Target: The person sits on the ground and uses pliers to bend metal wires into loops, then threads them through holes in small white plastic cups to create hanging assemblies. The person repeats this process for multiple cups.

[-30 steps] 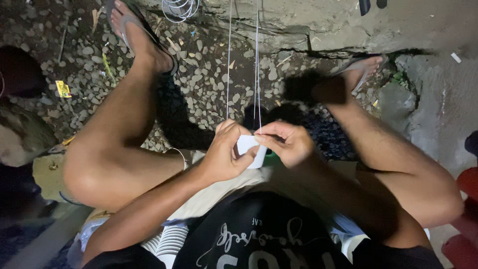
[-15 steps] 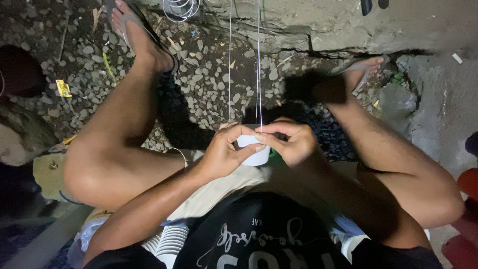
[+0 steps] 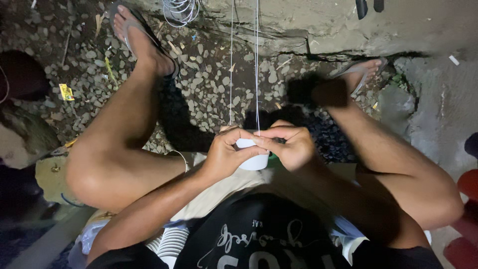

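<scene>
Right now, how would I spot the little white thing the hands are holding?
Look between the two bare knees, above the pale cloth on the lap. There the left hand and right hand meet around a small white spool. Unlike the grey gravel behind, it is smooth, round, with two thin strings rising from it.

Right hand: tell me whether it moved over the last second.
Yes. The right hand drew down and closer to the left hand, judged against the gravel.
</scene>
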